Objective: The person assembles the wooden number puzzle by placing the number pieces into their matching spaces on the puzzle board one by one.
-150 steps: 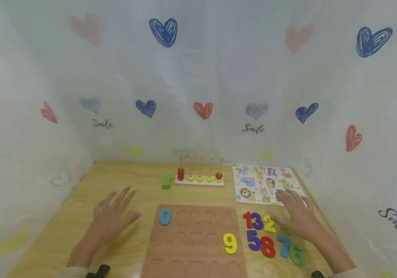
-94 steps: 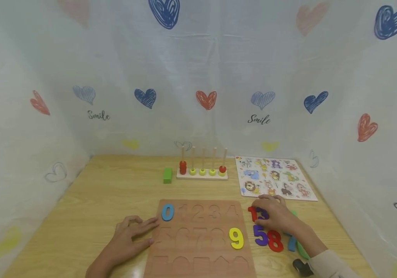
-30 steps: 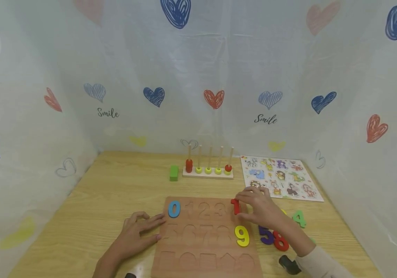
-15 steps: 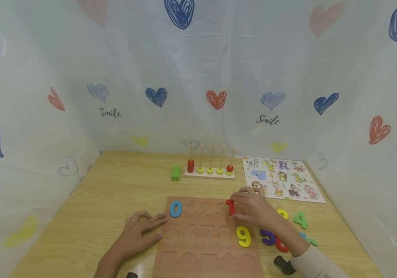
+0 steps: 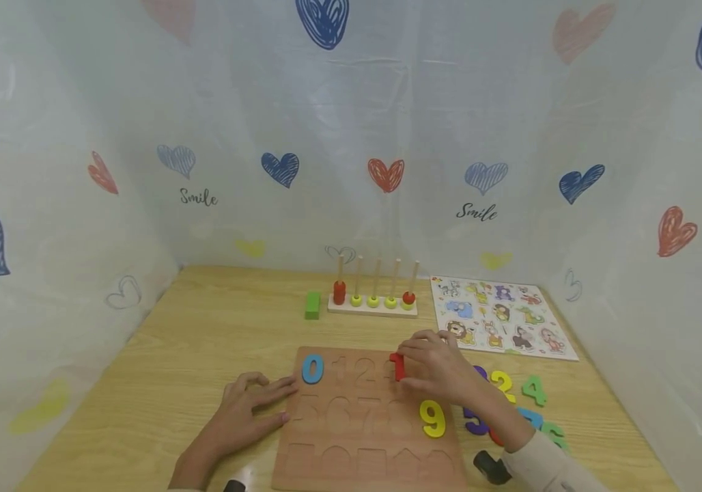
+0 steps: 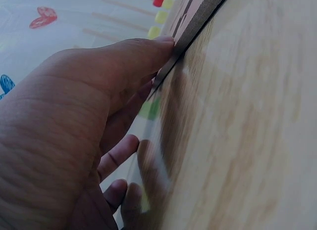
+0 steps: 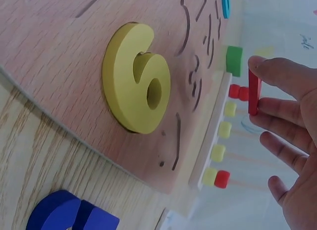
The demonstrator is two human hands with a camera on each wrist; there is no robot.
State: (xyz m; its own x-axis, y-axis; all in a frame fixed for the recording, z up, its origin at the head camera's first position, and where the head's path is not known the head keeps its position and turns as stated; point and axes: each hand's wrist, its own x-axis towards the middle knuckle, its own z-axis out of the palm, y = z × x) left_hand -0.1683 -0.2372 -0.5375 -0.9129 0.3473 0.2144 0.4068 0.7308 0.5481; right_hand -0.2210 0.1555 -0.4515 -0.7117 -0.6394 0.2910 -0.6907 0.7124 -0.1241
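Observation:
My right hand (image 5: 440, 369) pinches a red number 1 (image 5: 399, 367) between thumb and fingers, over the top row of the brown number puzzle board (image 5: 335, 441). In the right wrist view, the red 1 stands edge-on between thumb and fingertips, held above the board. A blue 0 (image 5: 306, 369) sits in the top-left recess; a yellow 9 (image 5: 440, 419) sits at the right end of the second row. At the board's left edge, my left hand (image 5: 243, 413) rests with thumb and index fingertips touching it. The left wrist view shows that thumb (image 6: 148, 54) against the edge.
Right of the board lie loose numbers, including a yellow 2 (image 5: 502, 379), green 4 (image 5: 534, 389) and purple 5 (image 5: 476, 428); the right forearm partly covers several. Behind stand a bead counting rack (image 5: 372, 307), green block (image 5: 312, 305) and animal puzzle (image 5: 504, 318). Heart-printed curtains enclose the table.
The right hand reached to the loose numbers, picked up the red 1 and carried it left over the board. My left hand came to the board's left edge and stayed there.

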